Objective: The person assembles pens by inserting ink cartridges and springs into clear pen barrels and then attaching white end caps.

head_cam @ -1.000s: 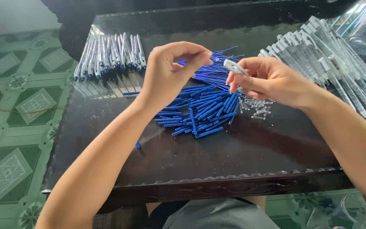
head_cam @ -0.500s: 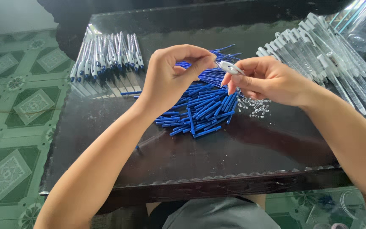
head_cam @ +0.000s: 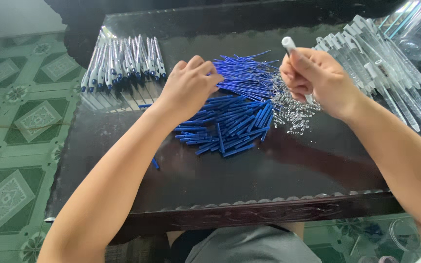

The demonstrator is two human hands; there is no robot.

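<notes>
The right hand (head_cam: 317,80) is gripping one white pen barrel (head_cam: 289,46), fingers clamped around it, tip pointing up, above the heap of small metal springs (head_cam: 292,109). The left hand (head_cam: 188,87) is resting, fingers curled, on the pile of blue refills (head_cam: 235,122) at the table's (head_cam: 278,180) centre; whether it is pinching one cannot be told. Refills and springs are too many to count. Finished pens (head_cam: 123,61) are lying near the far left corner, empty barrels (head_cam: 391,68) along the right edge.
</notes>
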